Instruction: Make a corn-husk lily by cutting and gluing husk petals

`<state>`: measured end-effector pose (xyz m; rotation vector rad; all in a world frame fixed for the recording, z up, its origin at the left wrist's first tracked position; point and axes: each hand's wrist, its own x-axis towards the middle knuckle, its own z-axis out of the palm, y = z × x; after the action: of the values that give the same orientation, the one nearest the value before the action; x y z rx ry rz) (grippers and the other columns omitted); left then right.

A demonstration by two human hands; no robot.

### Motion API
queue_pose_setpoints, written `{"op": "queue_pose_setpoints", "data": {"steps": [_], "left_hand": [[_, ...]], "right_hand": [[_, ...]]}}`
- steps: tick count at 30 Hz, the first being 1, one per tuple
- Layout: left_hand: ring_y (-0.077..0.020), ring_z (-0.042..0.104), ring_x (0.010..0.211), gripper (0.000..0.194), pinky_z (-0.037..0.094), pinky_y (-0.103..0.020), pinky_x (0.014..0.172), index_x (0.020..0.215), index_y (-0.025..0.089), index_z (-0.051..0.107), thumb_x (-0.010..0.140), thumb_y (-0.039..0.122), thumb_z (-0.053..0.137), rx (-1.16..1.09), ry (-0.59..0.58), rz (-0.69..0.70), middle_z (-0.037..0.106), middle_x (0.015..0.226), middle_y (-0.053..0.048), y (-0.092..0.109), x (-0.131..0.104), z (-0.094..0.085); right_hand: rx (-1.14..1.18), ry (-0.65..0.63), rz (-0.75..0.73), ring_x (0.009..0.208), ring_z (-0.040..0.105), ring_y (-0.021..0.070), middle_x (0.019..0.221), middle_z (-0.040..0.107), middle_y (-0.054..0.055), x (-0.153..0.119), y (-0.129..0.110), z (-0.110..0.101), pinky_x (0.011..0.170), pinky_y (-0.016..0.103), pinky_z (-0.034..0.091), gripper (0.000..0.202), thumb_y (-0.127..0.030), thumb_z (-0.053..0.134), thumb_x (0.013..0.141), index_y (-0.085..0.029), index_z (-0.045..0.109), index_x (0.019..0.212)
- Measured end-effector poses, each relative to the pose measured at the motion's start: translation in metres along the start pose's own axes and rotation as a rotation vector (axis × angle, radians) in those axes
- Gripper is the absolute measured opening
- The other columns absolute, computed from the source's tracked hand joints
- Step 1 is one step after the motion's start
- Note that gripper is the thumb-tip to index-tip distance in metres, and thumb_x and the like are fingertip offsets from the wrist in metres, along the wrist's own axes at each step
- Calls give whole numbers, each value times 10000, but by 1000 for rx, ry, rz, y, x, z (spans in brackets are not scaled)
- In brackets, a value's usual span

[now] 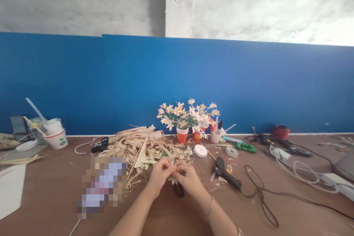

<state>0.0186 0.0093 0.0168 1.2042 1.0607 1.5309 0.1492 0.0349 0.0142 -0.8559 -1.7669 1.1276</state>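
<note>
My left hand [159,175] and my right hand [188,177] meet at the near edge of a heap of dried husks [138,145]. Both are closed, thumbs and fingers pinched together at the tips. A small pale husk piece [173,181] shows just under the fingertips, mostly covered by them. Beneath the right hand lies a black looped handle [179,191], probably of scissors. Beyond the hands, pale husk flowers [179,112] on green stems stand in a red and white paper cup [182,135]. A white round spool [200,151] lies nearby.
Right of my hands rests a black glue gun [226,173], its cord [261,193] looping across the table. Further right are white cables [300,177] and a power strip [340,186]. At left stand paper cups [56,140]; a blurred-out object [103,186] lies nearer.
</note>
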Motion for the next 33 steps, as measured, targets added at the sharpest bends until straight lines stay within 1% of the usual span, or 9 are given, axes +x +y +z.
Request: {"op": "queue_pose_setpoints", "data": {"steps": [4, 7, 10, 13, 15, 18, 22, 28, 33], "left_hand": [[-66, 281, 468, 437, 189, -184, 443, 751, 163, 593, 671, 592, 589, -55, -45, -186, 363, 528, 70, -3, -1, -4], [-57, 231, 444, 513, 127, -188, 422, 895, 157, 628, 699, 622, 535, -75, -36, -205, 390, 530, 67, -3, 0, -7], [-65, 386, 543, 440, 214, -189, 434, 822, 140, 687, 668, 547, 621, -41, -50, -178, 565, 849, -37, -1, 1, -9], [-154, 510, 808, 314, 354, -209, 564, 730, 140, 713, 666, 443, 665, -9, -86, -154, 525, 1100, -84, 2, 0, -9], [-205, 501, 944, 250, 391, -249, 715, 678, 144, 710, 681, 390, 662, 7, -86, -122, 523, 1079, -83, 3, 0, -8], [-225, 480, 990, 216, 361, -295, 840, 605, 152, 682, 692, 348, 650, 36, -61, -70, 530, 996, -69, 3, 0, -8], [-203, 479, 908, 227, 364, -289, 804, 540, 154, 627, 676, 333, 652, 38, -33, -42, 507, 906, -45, 2, 1, -5], [-144, 449, 719, 284, 365, -255, 684, 495, 156, 522, 650, 340, 672, -4, -35, -20, 458, 744, -5, 1, 0, -1], [-134, 460, 724, 312, 374, -235, 670, 496, 150, 503, 617, 348, 711, -31, -31, -43, 467, 749, 1, -3, 0, -3]], "right_hand": [[171, -21, 103, 685, 538, 151, 772, 595, 45, 1, 2, -1, 622, 250, 409, 240, -374, 685, 647, -154, 654, 555], [240, -17, 165, 634, 516, 131, 772, 598, 40, 1, -1, -2, 581, 236, 389, 253, -381, 715, 599, -147, 642, 535], [246, -40, 178, 603, 498, 121, 711, 588, 25, 1, -5, -3, 569, 233, 374, 264, -387, 706, 606, -144, 634, 533], [231, -53, 173, 598, 487, 119, 681, 575, 19, 1, -5, -3, 568, 234, 366, 258, -369, 689, 619, -141, 616, 524], [217, -50, 174, 599, 484, 119, 689, 573, 19, 1, -4, -3, 569, 235, 368, 245, -355, 681, 621, -140, 603, 531], [169, -33, 181, 581, 477, 120, 641, 552, -1, 0, -2, -1, 568, 239, 372, 209, -330, 682, 611, -147, 591, 570], [114, 6, 141, 599, 489, 126, 627, 545, -4, 0, 0, 0, 582, 239, 381, 225, -330, 695, 615, -150, 577, 550], [184, -93, 119, 631, 518, 128, 714, 575, 25, 0, -1, 0, 599, 234, 395, 270, -393, 675, 663, -144, 645, 562], [242, -112, 149, 661, 511, 132, 726, 583, 19, -1, -3, 0, 626, 233, 393, 255, -393, 674, 659, -146, 662, 597]]}}
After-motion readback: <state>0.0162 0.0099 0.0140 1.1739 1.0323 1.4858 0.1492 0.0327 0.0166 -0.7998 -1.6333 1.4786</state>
